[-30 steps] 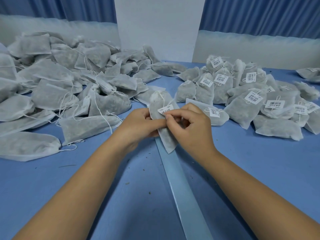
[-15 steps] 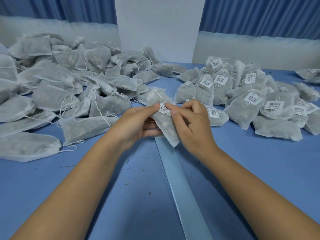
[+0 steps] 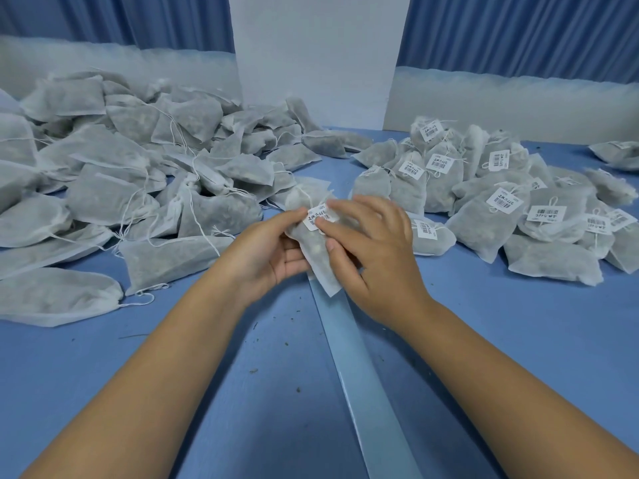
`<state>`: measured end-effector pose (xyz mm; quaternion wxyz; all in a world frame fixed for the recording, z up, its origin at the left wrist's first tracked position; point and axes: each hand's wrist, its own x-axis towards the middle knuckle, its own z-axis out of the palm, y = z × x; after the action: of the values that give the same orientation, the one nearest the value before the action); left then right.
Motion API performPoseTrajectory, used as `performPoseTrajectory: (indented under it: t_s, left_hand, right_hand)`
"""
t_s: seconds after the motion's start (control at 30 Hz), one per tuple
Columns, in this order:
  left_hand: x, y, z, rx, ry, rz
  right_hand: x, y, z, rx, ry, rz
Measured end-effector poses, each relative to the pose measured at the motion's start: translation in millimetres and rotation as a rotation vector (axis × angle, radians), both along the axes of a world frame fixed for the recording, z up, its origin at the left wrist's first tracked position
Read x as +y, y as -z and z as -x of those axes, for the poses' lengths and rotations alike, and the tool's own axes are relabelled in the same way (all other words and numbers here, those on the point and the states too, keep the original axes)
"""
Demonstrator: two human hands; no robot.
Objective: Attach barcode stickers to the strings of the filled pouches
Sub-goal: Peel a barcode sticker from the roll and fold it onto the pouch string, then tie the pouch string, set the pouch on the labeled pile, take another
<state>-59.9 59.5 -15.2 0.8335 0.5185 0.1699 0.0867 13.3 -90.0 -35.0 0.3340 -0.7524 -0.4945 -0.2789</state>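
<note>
barcode sticker (image 3: 316, 217) sits at the neck of the pouch (image 3: 320, 261), held over the middle of the bench (image 3: 242, 392). left hand (image 3: 273, 248) grips the pouch and right hand (image 3: 375, 250) pinches the sticker: pressing it closed, i judge. next it belongs with the tagged pile (image 3: 501, 209), toward the right edge.

Even, cool, diffuse light, soft shadows, no glare; wide-angle bending at edges, slightly soft detail.
</note>
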Motion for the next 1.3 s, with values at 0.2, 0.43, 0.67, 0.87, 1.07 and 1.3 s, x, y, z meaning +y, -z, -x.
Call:
performPoseTrajectory:
  t_s: [0.2,0.43,0.67,0.87,1.07,1.3]
  left_hand:
    - [-1.1,3.1,-0.9,0.048,-0.059,-0.045]
    - [-4.0,4.3,-6.0,0.048,-0.035,0.01]
    - [11.6,5.6,-6.9,0.068,-0.305,-0.16]
    - [22.4,22.3,-6.3,0.176,-0.492,-0.878]
    - [33.5,34.6,-7.2,0.194,-0.462,-1.184]
    - [37.7,41.8,-12.0,0.258,-0.459,-1.331]
  right_hand:
    - [-1.2,-2.6,4.4,0.236,-0.072,0.202]
    - [-2.4,4.8,-22.0,0.336,0.028,-0.084]
    - [-9.2,26.0,-59.3,0.501,0.201,0.081]
    - [-10.2,26.8,-84.4,0.456,0.32,0.169]
    - [-5.7,28.6,-73.7,0.375,0.359,0.281]
    - [6.5,22.0,-61.5,0.341,0.232,0.213]
